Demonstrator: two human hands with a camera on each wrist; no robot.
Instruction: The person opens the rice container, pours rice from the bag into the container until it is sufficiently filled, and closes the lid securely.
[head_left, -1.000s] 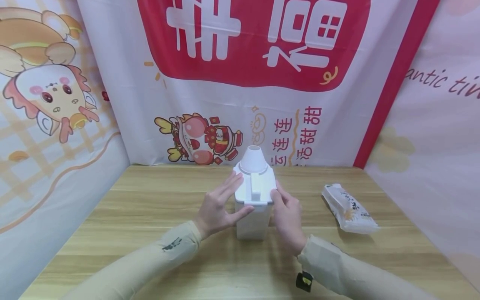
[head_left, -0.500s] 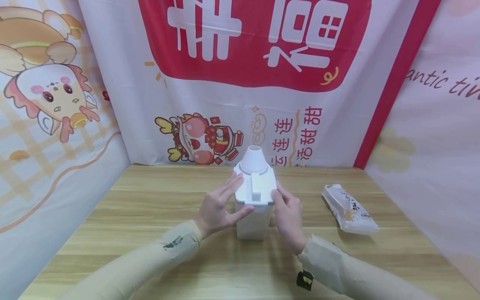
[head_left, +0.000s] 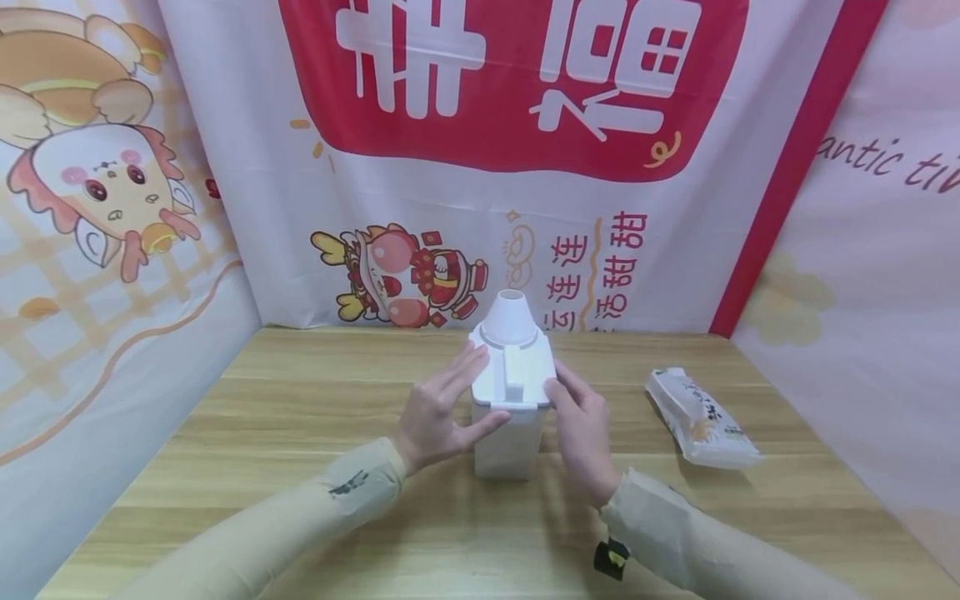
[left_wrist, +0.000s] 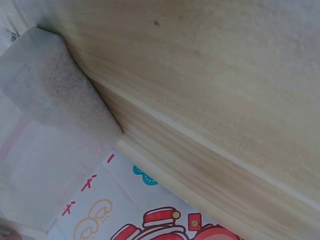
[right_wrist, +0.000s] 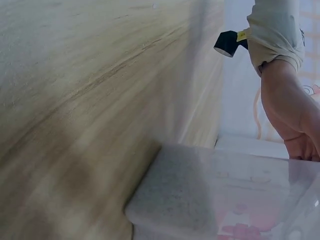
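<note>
A tall translucent storage container (head_left: 504, 446) with a white lid (head_left: 491, 375) stands upright on the table. On the lid are a white cone-shaped spout cap (head_left: 509, 321) and a raised tab (head_left: 513, 372). My left hand (head_left: 437, 419) holds the lid's left side, fingertips on its top and thumb across its front edge. My right hand (head_left: 585, 425) grips the right edge, thumb on the lid and fingers partly hidden beside it. Greyish grainy contents (left_wrist: 55, 75) show in the container's lower part in the left wrist view.
A white printed plastic packet (head_left: 701, 421) lies on the wooden table (head_left: 337, 392) to the right, apart from both hands. A printed cloth (head_left: 285, 250) hangs behind the table, with more printed cloth at both sides.
</note>
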